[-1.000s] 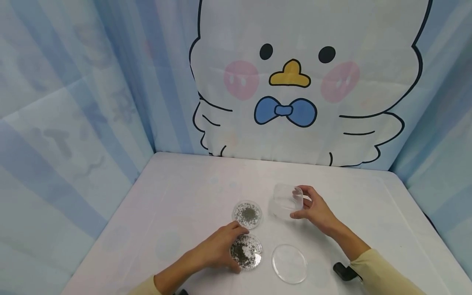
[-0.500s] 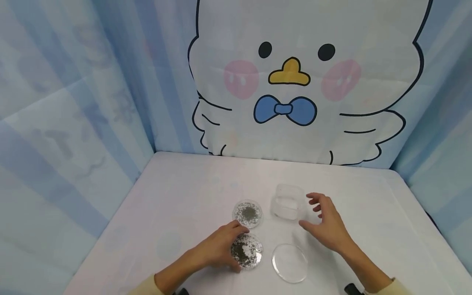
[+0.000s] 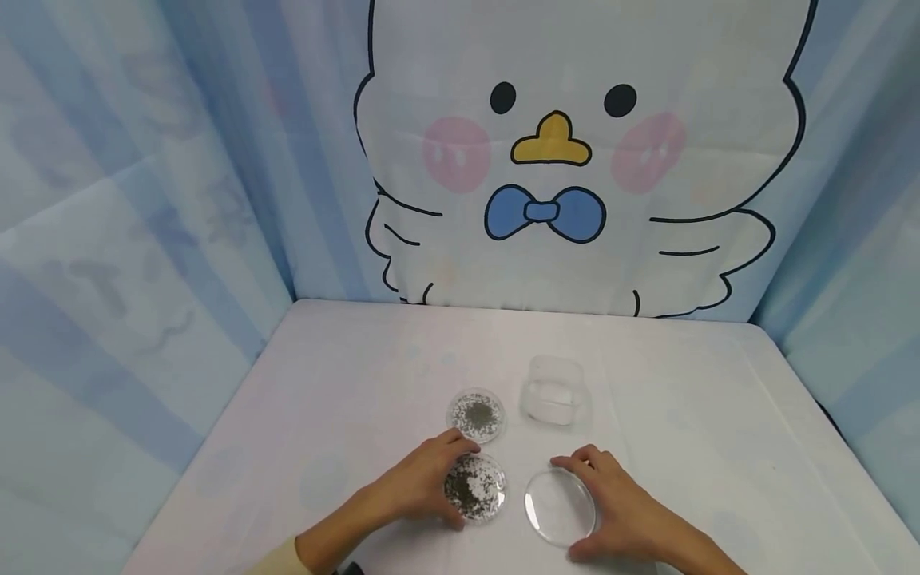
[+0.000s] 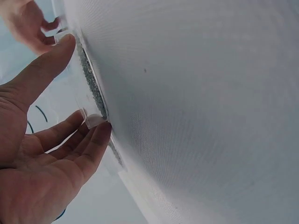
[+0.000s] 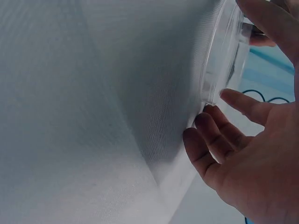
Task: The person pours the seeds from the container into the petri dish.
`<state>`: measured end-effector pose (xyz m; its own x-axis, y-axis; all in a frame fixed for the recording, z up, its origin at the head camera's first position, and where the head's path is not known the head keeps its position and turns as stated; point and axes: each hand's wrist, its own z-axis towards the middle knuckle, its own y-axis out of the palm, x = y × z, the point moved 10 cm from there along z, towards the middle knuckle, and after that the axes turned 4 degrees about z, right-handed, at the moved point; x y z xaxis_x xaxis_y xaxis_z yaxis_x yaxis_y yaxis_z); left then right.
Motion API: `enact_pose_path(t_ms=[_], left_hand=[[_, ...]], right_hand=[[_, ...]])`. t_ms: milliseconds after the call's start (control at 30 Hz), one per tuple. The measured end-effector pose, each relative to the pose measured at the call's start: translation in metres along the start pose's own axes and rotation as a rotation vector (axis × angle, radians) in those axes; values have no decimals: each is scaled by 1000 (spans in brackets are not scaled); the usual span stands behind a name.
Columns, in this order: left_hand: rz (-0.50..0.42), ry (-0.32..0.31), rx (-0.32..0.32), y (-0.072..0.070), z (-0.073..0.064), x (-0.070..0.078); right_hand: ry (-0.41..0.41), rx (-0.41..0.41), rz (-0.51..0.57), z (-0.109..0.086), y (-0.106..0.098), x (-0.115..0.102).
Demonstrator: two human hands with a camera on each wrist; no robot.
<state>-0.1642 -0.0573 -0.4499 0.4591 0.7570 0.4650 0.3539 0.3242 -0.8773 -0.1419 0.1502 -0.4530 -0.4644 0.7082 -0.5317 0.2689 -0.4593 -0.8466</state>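
Observation:
My left hand (image 3: 424, 485) holds the left edge of a round clear petri dish (image 3: 475, 488) with dark granules scattered on its white bottom. In the left wrist view, thumb and fingertips grip opposite sides of that dish (image 4: 88, 81), which sits flat on the cloth. At the right, a clear round petri dish lid (image 3: 560, 508) lies on the table between the thumb and fingers of my right hand (image 3: 620, 509). The right wrist view has the fingertips at the rim of the lid (image 5: 218, 56). Just beyond my left hand is a second granule-filled petri dish (image 3: 477, 415).
A clear plastic container (image 3: 553, 391) stands behind the lid, right of the far dish. The table (image 3: 359, 359) has a pale cloth over it. Blue-and-white curtains (image 3: 129, 239) enclose the left, back and right sides.
My right hand has let go of the clear container and come back toward me to the petri dish lid. The left hand has stayed at its dish.

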Motion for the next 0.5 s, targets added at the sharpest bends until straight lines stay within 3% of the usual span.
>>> enact_pose_path(t_ms=[267, 500], left_hand=[[5, -10, -7, 2, 1, -2], [3, -7, -4, 3, 1, -3]], right_hand=[[-2, 37, -24, 1, -2, -3], [2, 74, 57, 3, -16, -7]])
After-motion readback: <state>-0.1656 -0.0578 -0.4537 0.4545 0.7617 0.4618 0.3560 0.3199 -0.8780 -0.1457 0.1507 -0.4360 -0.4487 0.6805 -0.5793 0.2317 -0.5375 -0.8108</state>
